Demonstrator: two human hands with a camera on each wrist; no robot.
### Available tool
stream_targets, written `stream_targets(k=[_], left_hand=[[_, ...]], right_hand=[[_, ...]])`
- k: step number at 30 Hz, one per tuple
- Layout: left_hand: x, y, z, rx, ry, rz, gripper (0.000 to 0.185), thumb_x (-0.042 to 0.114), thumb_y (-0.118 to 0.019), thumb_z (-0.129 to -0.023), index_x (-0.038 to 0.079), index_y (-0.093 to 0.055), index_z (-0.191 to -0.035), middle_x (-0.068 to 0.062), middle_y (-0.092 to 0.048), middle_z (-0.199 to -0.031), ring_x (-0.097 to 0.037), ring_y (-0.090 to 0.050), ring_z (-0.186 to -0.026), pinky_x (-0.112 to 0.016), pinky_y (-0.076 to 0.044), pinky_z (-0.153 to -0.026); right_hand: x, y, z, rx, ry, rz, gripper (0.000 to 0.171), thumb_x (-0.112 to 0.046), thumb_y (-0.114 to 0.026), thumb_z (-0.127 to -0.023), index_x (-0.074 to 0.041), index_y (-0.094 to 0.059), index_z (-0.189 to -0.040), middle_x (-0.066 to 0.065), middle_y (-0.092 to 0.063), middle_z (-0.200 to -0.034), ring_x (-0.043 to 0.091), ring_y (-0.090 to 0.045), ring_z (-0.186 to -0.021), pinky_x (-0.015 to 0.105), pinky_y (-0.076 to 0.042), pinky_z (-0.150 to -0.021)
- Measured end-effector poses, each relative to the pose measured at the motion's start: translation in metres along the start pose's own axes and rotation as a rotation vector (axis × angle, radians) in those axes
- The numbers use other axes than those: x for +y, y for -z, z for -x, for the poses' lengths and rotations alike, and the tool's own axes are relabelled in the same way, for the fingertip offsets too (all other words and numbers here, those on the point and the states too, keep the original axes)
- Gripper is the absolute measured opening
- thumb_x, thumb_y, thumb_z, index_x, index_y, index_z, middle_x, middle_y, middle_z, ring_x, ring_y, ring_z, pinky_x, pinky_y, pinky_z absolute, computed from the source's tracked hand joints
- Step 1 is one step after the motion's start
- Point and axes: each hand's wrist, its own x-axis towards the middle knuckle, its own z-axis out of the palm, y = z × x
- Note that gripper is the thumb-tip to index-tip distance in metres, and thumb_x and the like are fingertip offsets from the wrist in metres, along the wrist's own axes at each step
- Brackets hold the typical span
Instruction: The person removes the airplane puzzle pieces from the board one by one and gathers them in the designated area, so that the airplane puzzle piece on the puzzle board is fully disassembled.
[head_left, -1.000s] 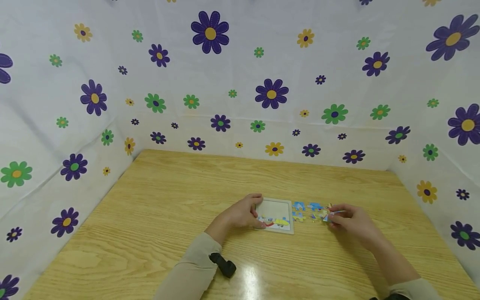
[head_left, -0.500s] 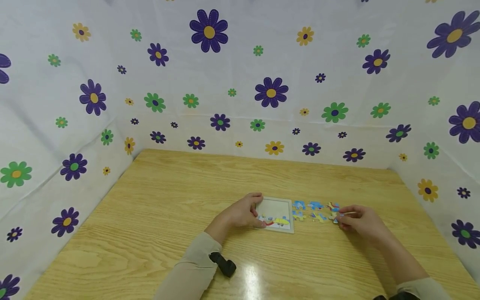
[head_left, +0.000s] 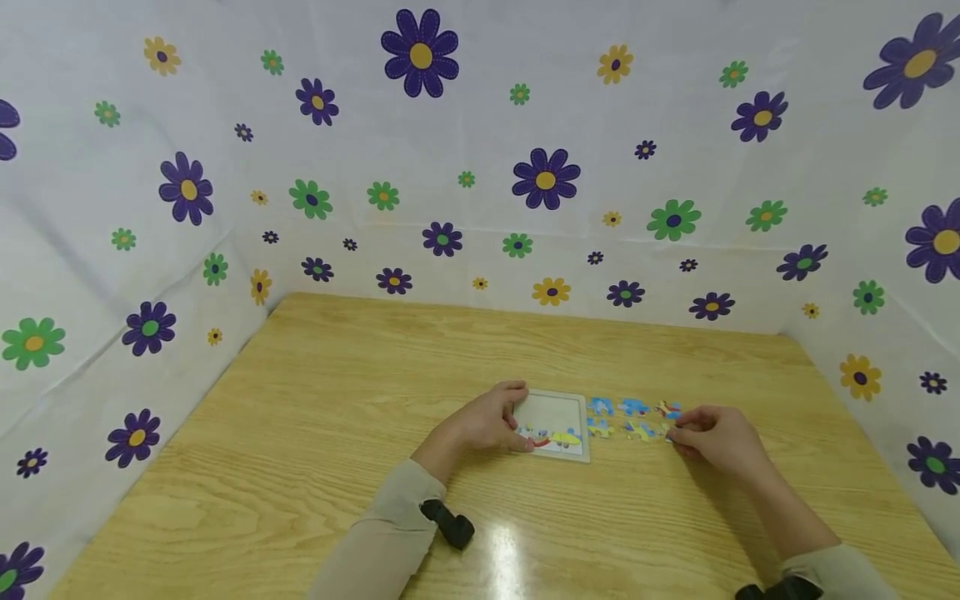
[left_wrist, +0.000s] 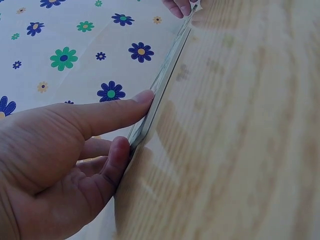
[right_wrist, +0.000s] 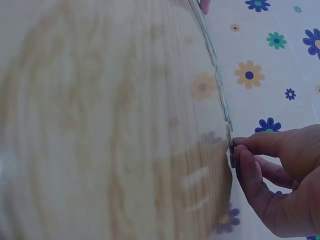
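My left hand (head_left: 486, 418) holds the left side of a pale puzzle tray (head_left: 551, 412), its thumb (left_wrist: 144, 97) on the tray's rim in the left wrist view. Colourful puzzle pieces fill the tray's lower strip; the upper part shows bare backing. To the right, my right hand (head_left: 723, 443) pinches a small jigsaw piece (head_left: 667, 430) between thumb and fingertips, low at the table; the fingers partly hide it. From the right wrist, that piece (right_wrist: 231, 156) shows edge-on at the near end of a line of pieces.
Loose jigsaw pieces lie in two rows right of the tray, among them a blue piece (head_left: 633, 407), a yellow one (head_left: 640, 431) and a red-and-blue one (head_left: 667, 409). A flower-printed cloth (head_left: 442, 150) walls in the wooden table (head_left: 360, 367).
My right hand has moved a little to the right with its piece, away from the yellow piece it overlapped, then stayed nearly in place. My left hand and the tray have not moved.
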Motion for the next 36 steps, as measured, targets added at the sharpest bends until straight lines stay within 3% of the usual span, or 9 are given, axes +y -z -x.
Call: stream_targets(k=[3,6,9,16,22,29,36], left_hand=[[0.001,0.001,-0.001,-0.004,-0.001,0.003,0.093,0.018,-0.082,-0.069,0.009,-0.029,-0.145,-0.003,-0.046,-0.128,-0.014,-0.047,-0.078,-0.024,-0.039,-0.069],[0.002,0.001,-0.001,-0.009,0.004,0.011,0.094,0.017,-0.082,-0.069,0.009,-0.029,-0.145,-0.005,-0.053,-0.109,-0.014,-0.046,-0.077,-0.024,-0.039,-0.069],[0.004,0.002,0.000,-0.011,0.002,0.012,0.094,0.016,-0.082,-0.069,0.009,-0.029,-0.145,-0.004,-0.053,-0.107,-0.014,-0.046,-0.077,-0.024,-0.038,-0.069],[0.006,0.002,0.000,-0.015,-0.009,0.021,0.094,0.016,-0.083,-0.068,0.007,-0.029,-0.145,-0.006,-0.049,-0.123,-0.014,-0.046,-0.075,-0.023,-0.039,-0.066],[0.007,0.002,0.000,-0.011,-0.024,-0.025,0.090,0.016,-0.082,-0.069,0.005,-0.032,-0.143,-0.002,-0.031,-0.145,-0.012,-0.048,-0.081,-0.022,-0.041,-0.069],[0.007,0.002,0.000,-0.008,-0.008,0.000,0.094,0.017,-0.082,-0.069,0.009,-0.029,-0.145,-0.004,-0.043,-0.135,-0.013,-0.046,-0.076,-0.023,-0.039,-0.066],[0.004,0.003,0.001,-0.006,-0.009,-0.026,0.089,0.017,-0.082,-0.070,0.006,-0.032,-0.143,0.003,-0.025,-0.149,-0.011,-0.048,-0.080,-0.023,-0.041,-0.070]], right_hand=[[-0.001,-0.001,0.001,0.019,0.000,-0.007,0.032,-0.019,-0.069,-0.084,0.007,-0.061,-0.101,0.008,-0.066,-0.081,0.016,-0.064,-0.067,0.027,-0.051,-0.058],[-0.004,-0.004,0.001,0.026,0.014,-0.039,0.035,-0.021,-0.069,-0.084,0.007,-0.062,-0.103,0.009,-0.067,-0.085,0.016,-0.064,-0.068,0.028,-0.052,-0.060],[-0.009,-0.009,0.000,0.002,0.030,-0.090,0.037,-0.021,-0.069,-0.084,0.008,-0.061,-0.105,0.011,-0.067,-0.090,0.016,-0.065,-0.071,0.028,-0.052,-0.062],[-0.023,-0.023,-0.002,-0.066,-0.003,-0.156,0.039,-0.020,-0.069,-0.084,0.008,-0.060,-0.109,0.011,-0.066,-0.093,0.019,-0.065,-0.077,0.029,-0.053,-0.067],[-0.035,-0.036,-0.005,-0.090,-0.036,-0.193,0.037,-0.020,-0.070,-0.083,0.005,-0.061,-0.110,0.011,-0.064,-0.093,0.018,-0.064,-0.080,0.028,-0.053,-0.069],[-0.050,-0.053,-0.010,-0.121,-0.005,-0.234,0.036,-0.015,-0.070,-0.083,0.007,-0.060,-0.110,0.013,-0.062,-0.092,0.020,-0.065,-0.079,0.029,-0.053,-0.070],[-0.063,-0.077,-0.015,-0.193,0.018,-0.281,0.034,-0.009,-0.069,-0.082,0.008,-0.061,-0.111,0.014,-0.061,-0.092,0.021,-0.065,-0.079,0.031,-0.053,-0.070]])
